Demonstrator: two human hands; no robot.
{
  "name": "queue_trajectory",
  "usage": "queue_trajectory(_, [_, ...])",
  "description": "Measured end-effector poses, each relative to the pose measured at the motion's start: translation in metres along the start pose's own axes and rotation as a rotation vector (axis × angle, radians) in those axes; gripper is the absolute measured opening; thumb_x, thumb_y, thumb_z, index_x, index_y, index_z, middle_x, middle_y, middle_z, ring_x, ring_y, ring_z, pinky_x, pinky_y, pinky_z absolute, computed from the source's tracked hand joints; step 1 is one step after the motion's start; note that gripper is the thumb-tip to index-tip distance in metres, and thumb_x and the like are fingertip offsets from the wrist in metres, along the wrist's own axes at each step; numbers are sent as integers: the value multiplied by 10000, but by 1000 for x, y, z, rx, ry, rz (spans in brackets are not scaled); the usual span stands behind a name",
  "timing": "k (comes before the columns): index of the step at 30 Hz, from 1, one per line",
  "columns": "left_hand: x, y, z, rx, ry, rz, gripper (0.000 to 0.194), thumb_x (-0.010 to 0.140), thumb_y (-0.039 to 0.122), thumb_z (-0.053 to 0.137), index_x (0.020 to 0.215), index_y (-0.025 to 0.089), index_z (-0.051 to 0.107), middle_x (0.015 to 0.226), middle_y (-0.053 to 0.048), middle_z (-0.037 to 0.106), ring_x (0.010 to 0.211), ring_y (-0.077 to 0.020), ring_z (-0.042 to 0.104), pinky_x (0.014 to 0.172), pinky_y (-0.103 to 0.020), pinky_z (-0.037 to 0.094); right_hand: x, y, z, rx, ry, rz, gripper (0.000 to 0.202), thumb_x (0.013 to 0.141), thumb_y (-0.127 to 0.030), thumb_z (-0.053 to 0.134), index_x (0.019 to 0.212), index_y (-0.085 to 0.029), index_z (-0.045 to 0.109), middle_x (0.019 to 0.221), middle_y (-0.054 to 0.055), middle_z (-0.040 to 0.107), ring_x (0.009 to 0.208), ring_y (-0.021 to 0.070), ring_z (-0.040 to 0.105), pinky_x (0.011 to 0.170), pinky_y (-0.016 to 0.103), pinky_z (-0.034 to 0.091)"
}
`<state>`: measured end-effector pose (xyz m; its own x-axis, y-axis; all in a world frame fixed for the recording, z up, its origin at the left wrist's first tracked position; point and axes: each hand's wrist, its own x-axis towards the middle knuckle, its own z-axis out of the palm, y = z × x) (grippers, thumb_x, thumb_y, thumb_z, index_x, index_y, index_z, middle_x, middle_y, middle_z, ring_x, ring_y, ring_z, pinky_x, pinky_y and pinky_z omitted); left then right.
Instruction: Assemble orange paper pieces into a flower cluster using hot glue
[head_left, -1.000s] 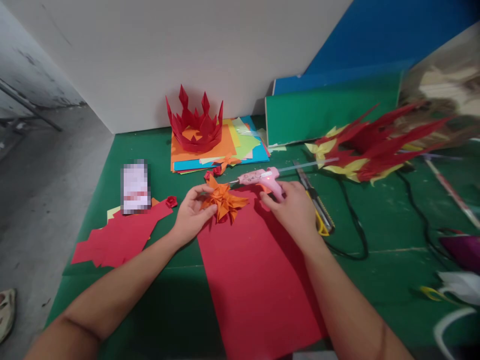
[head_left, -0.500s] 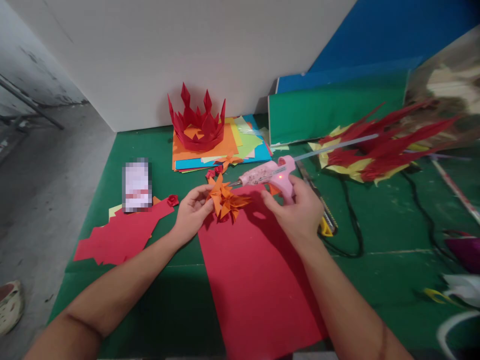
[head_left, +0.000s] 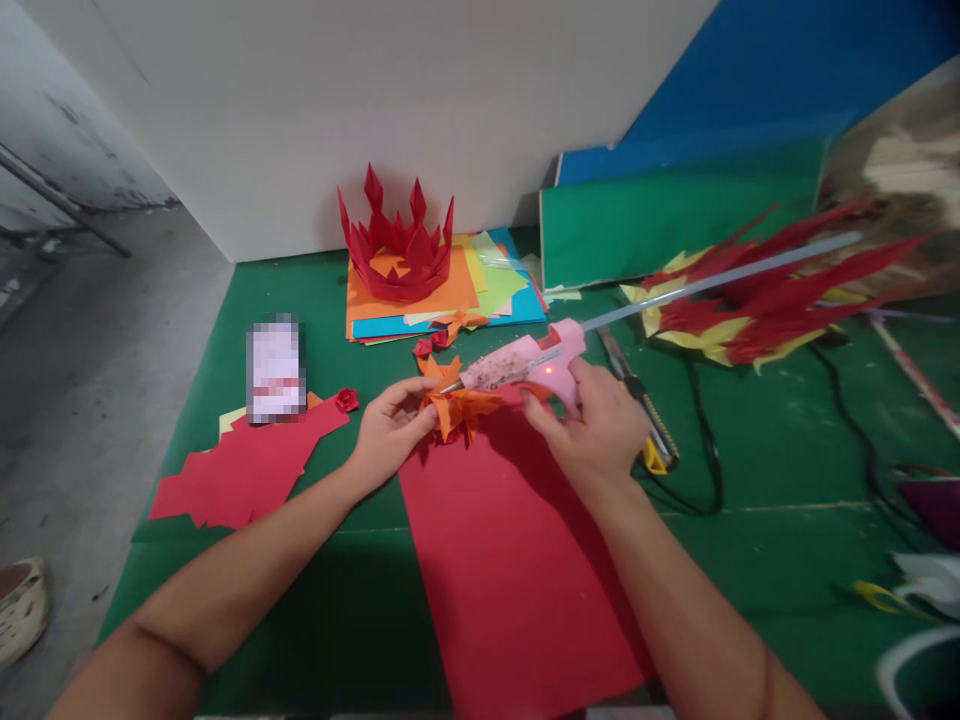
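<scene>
Between its thumb and fingers, my left hand pinches an orange folded-paper flower with pointed petals. My right hand is wrapped around the handle of a pink hot glue gun, its small light glowing. The metal nozzle reaches in among the petals; whether it touches the paper I cannot tell. A long pale glue stick juts from the gun's back end. Below both hands lies a large red paper sheet. Small red paper roses rest just behind the flower.
A red paper crown stands on stacked coloured paper at the back. On the left are a phone and red paper scraps. A utility knife, a black cord and a red-yellow paper piece lie to the right.
The glue gun has moved left and slightly down, bringing its nozzle from the flower's edge into its middle. The left hand still holds the flower in nearly the same place.
</scene>
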<state>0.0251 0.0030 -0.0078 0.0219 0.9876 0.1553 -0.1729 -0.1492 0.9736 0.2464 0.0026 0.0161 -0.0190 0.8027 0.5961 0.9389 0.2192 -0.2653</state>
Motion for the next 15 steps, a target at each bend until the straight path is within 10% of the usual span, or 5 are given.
queue_trajectory(15, [-1,0,-4,-96,-54,-97,295,712,339,776,963,215,685,894,-25,727,805,-123,695,764,-245,562,-1,6,-1,-6,11,-16,342,885,-446,487,1048,-166,597,742,87,596,760,246,593,632,339,408])
